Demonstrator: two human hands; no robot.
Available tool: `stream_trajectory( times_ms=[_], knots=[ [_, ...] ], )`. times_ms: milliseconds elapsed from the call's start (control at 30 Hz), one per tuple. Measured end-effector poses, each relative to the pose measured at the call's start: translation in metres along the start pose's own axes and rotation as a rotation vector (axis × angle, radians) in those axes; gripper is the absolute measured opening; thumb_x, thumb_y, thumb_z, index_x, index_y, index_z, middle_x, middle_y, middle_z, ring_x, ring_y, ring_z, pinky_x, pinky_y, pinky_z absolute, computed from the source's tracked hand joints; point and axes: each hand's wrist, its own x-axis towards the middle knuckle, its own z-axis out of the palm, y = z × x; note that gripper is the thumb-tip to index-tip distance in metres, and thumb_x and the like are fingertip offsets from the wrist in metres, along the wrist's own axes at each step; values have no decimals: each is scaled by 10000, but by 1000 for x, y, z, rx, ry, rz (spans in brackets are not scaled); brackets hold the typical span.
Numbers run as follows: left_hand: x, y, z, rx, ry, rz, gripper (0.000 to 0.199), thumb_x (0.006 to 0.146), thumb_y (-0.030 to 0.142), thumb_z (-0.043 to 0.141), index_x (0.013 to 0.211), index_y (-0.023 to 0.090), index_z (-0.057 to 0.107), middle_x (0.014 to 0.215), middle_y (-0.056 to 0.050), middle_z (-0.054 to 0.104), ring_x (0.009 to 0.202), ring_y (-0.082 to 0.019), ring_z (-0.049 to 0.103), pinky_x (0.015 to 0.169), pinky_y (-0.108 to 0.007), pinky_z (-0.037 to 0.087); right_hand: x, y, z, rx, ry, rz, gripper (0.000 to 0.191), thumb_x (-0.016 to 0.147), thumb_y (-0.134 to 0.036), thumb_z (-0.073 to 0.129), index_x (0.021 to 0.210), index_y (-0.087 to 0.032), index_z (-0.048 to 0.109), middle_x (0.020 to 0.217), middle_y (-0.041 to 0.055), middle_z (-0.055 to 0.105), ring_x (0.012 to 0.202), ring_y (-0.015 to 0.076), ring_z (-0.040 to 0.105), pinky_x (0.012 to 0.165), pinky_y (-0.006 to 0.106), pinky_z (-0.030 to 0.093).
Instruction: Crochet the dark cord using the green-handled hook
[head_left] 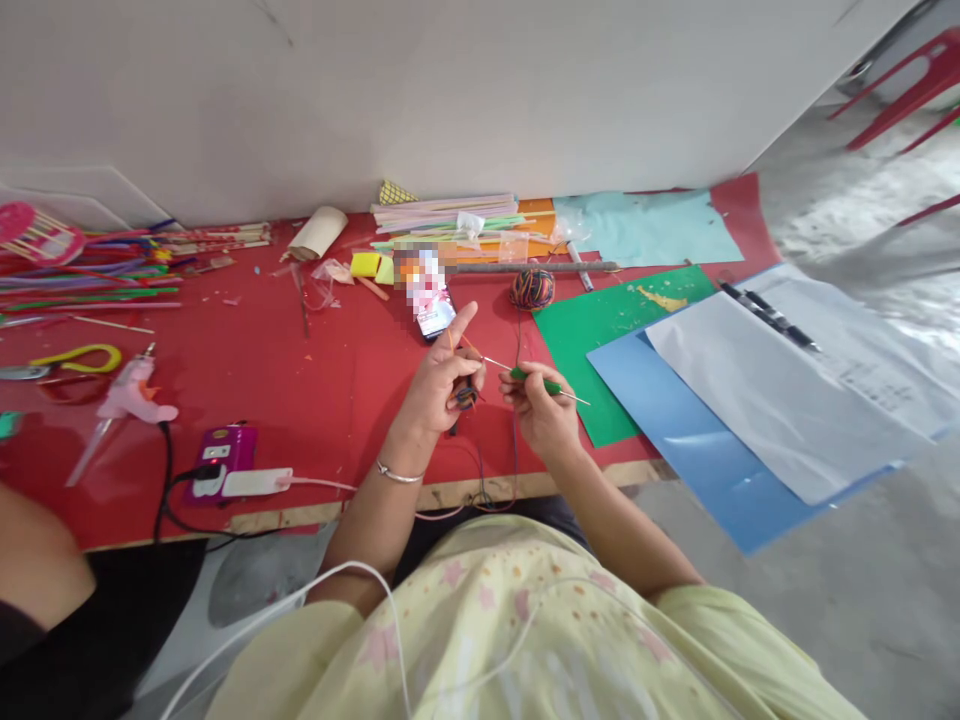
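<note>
My left hand point(441, 388) pinches a small dark multicoloured crochet piece point(466, 397), its index finger raised with a strand of orange yarn over it. My right hand point(546, 415) grips the green handle of a crochet hook point(553, 386). The hook's thin metal tip points left and reaches the yarn by my left fingers. Beyond my hands sits a ball of multicoloured yarn point(532, 289), with a strand running down toward me. A lit phone point(433, 312) lies just past my left fingertips.
Blue folder point(712, 480) with papers and pens point(772, 320) overhangs the right edge over green sheet point(592, 410). At left are a pink glue gun point(135, 393), yellow-handled scissors point(82, 357) and a purple power strip point(229, 450). A person's arm point(37, 560) is at lower left.
</note>
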Motion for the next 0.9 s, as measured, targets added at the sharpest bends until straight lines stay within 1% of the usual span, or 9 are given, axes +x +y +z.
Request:
stream_trajectory(
  times_ms=[133, 267, 367, 500, 600, 700, 767, 900],
  knots=[
    [0, 2, 0, -29, -11, -16, 901, 811, 175, 614, 1665, 277, 342, 635, 75, 618, 348, -31, 237, 343, -174, 171, 1, -1, 0, 5, -17, -3, 362, 727, -523, 911, 919, -248, 772, 819, 22, 823, 699, 169, 779, 600, 264, 624],
    [0, 3, -3, -71, -9, -27, 904, 797, 169, 611, 1661, 242, 355, 631, 72, 619, 352, -29, 242, 348, -156, 179, -1, -5, 0, -68, -52, -83, 333, 711, -481, 935, 907, -246, 804, 863, 38, 832, 736, 191, 788, 672, 326, 663],
    [1, 2, -4, -99, -10, -39, 914, 782, 155, 604, 1658, 242, 361, 622, 75, 614, 350, -30, 244, 349, -146, 186, -5, -7, 1, -129, -28, -128, 298, 686, -451, 955, 870, -258, 822, 870, 41, 831, 758, 199, 787, 706, 350, 674],
    [2, 1, -6, -102, -26, -43, 924, 780, 148, 595, 1664, 247, 346, 610, 78, 606, 342, -35, 245, 340, -151, 185, -9, -8, 1, -236, -20, -203, 224, 706, -411, 947, 859, -291, 836, 904, 31, 826, 806, 204, 786, 767, 368, 684],
    [2, 1, -8, -97, -46, -37, 918, 785, 151, 588, 1666, 234, 343, 605, 76, 604, 342, -36, 237, 341, -161, 183, -9, -9, -2, -320, -58, -262, 200, 720, -399, 940, 864, -296, 848, 920, 44, 824, 845, 221, 787, 837, 398, 679],
    [3, 1, -10, -81, -42, -32, 913, 777, 148, 585, 1659, 217, 359, 585, 78, 592, 345, -36, 240, 357, -166, 201, -8, -14, -5, -372, -110, -271, 188, 741, -403, 926, 882, -303, 852, 915, 46, 826, 844, 230, 787, 850, 418, 672],
    [3, 2, -11, -70, -35, -39, 912, 762, 142, 586, 1648, 195, 380, 572, 75, 584, 356, -40, 281, 374, -164, 227, -6, -19, -7, -398, -139, -263, 175, 750, -396, 919, 884, -307, 851, 908, 42, 826, 832, 229, 788, 845, 420, 671],
    [3, 6, -11, -109, -43, -87, 939, 696, 107, 587, 1620, 170, 433, 589, 61, 586, 427, -57, 434, 436, -155, 325, -3, -31, -10, -460, -196, -262, 159, 726, -365, 933, 844, -297, 852, 894, 50, 828, 830, 236, 791, 878, 426, 661]
  ],
)
